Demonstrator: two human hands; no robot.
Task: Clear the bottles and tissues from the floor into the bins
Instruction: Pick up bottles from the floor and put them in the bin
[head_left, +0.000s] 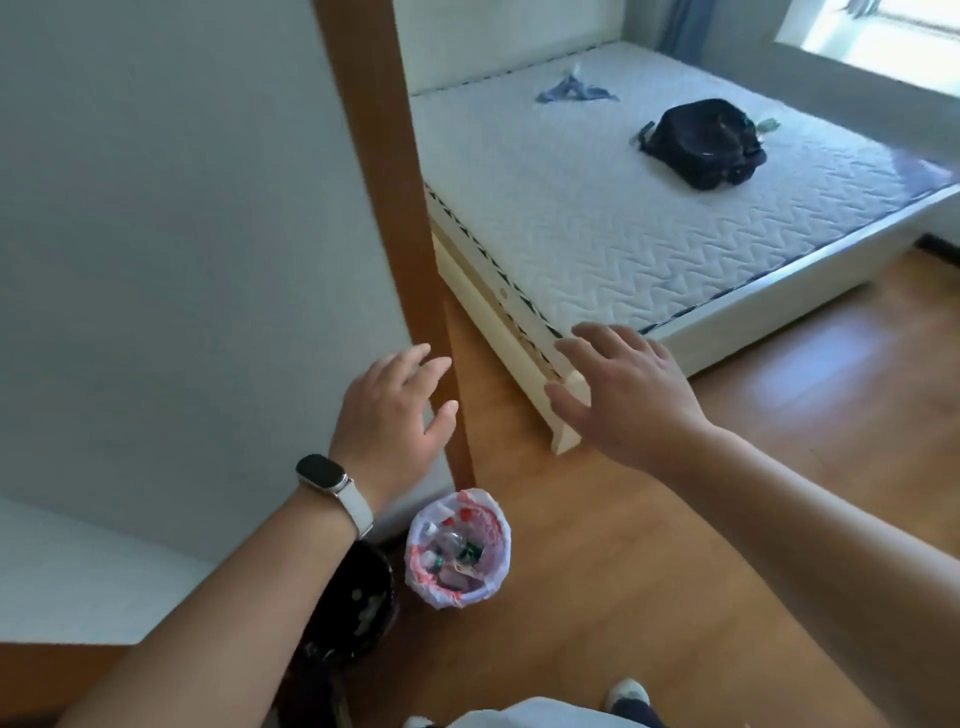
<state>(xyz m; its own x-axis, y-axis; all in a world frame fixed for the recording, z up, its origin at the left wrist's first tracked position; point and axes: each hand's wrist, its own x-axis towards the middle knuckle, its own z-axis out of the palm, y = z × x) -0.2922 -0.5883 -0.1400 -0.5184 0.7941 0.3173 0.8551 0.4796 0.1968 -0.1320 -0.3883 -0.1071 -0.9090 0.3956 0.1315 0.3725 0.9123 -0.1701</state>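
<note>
A small bin with a pink-and-white liner (415, 564) stands on the wooden floor by the door frame, holding several bottles with red and green caps. Beside it on the left is a bin with a black liner (363, 608), partly hidden behind my left forearm. My left hand (392, 415) hovers above both bins, fingers spread and empty, with a smartwatch on the wrist. My right hand (623, 395) is held out over the corner of the bed base, fingers apart, holding nothing. No loose bottles or tissues show on the visible floor.
A brown wooden door frame (400, 208) rises right behind the bins. A bare white mattress (597, 208) on a low bed base fills the upper right, with a black backpack (706, 143) and a blue cloth (571, 91) on it. Wooden floor (675, 571) stretches to the right.
</note>
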